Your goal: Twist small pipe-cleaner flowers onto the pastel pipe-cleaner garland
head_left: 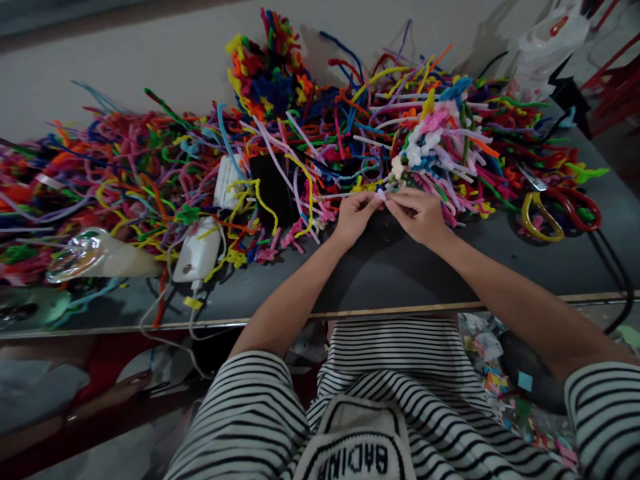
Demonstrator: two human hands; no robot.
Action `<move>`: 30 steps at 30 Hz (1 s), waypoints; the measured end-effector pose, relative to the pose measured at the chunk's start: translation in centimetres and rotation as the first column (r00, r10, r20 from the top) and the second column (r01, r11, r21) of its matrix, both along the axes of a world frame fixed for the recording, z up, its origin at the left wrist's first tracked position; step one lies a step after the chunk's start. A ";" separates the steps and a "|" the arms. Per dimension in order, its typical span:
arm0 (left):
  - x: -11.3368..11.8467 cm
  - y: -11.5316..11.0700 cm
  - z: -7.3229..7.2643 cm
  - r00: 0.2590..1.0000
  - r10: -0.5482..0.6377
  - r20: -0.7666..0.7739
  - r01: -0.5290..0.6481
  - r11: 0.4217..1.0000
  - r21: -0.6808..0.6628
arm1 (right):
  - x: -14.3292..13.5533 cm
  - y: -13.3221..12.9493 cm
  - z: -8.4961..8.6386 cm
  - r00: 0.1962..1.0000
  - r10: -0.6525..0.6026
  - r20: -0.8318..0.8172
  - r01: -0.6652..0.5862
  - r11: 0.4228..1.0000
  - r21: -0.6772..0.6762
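Note:
Both my hands meet over the dark table, pinching one small lilac pipe cleaner piece between them. My left hand is closed on its left side. My right hand grips it from the right, thumb and forefinger together. How the piece is bent is too small to tell. Just behind my fingers lies a bundle of pipe cleaner flowers in white, pink and blue. Loose pipe cleaners in many colours are heaped around it.
Scissors with yellow and red handles lie at the right. Left are a white power bank with a cable, a black phone-like slab and a clear plastic wrapper. Another person's hand shows below the table at left.

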State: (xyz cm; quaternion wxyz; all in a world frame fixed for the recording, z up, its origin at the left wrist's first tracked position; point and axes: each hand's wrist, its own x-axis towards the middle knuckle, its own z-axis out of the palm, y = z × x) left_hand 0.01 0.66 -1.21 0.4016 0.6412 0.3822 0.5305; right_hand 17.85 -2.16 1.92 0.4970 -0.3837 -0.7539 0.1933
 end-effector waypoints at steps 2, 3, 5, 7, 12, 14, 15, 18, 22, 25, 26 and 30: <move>0.0 -0.1 0.0 1.000 0.021 -0.017 -0.021 1.000 -0.005 | 0.0 0.0 0.0 1.000 -0.001 0.028 0.002 0.999 -0.041; 0.0 -0.2 0.1 0.999 0.025 -0.045 -0.025 1.000 -0.003 | 0.1 0.0 0.0 1.000 -0.010 0.029 0.012 0.998 -0.067; -0.3 -0.3 0.4 0.990 0.042 -0.137 -0.039 0.999 0.029 | 0.2 0.3 -0.1 0.999 -0.042 0.004 0.042 0.991 -0.125; -1.0 -0.2 0.8 0.964 0.118 -0.240 -0.088 0.987 0.132 | 0.3 0.8 -0.3 0.999 -0.036 -0.031 0.028 0.979 -0.202; -2.8 0.0 2.2 0.817 0.304 -0.490 -0.017 0.862 0.506 | 0.6 2.1 -0.9 0.968 0.201 -0.149 -0.249 0.841 -0.480; -3.1 -0.2 2.4 0.770 0.285 -0.571 0.114 0.819 0.563 | 0.8 2.4 -0.8 0.939 0.265 -0.217 -0.343 0.739 -0.581; -3.2 -0.3 2.5 0.752 0.272 -0.600 0.170 0.800 0.576 | 0.9 2.5 -0.8 0.924 0.289 -0.250 -0.382 0.687 -0.618; -3.5 -0.7 2.6 0.717 0.257 -0.648 0.275 0.751 0.601 | 1.4 2.7 -0.5 0.882 0.347 -0.318 -0.468 0.573 -0.673; -4.2 -0.9 2.9 0.681 0.252 -0.688 0.355 0.707 0.611 | 1.9 3.0 -0.4 0.874 0.388 -0.294 -0.475 0.545 -0.691; -4.2 -0.9 3.2 0.624 0.271 -0.733 0.401 0.693 0.599 | 1.9 3.1 -0.4 0.891 0.410 -0.195 -0.428 0.616 -0.662; -3.9 -1.0 3.3 0.604 0.277 -0.747 0.413 0.692 0.592 | 1.8 3.1 -0.5 0.899 0.410 -0.153 -0.408 0.661 -0.630; -2.3 -1.2 3.1 0.601 0.240 -0.762 0.360 0.770 0.527 | 1.5 2.2 -0.5 0.956 0.269 0.116 -0.205 0.898 -0.389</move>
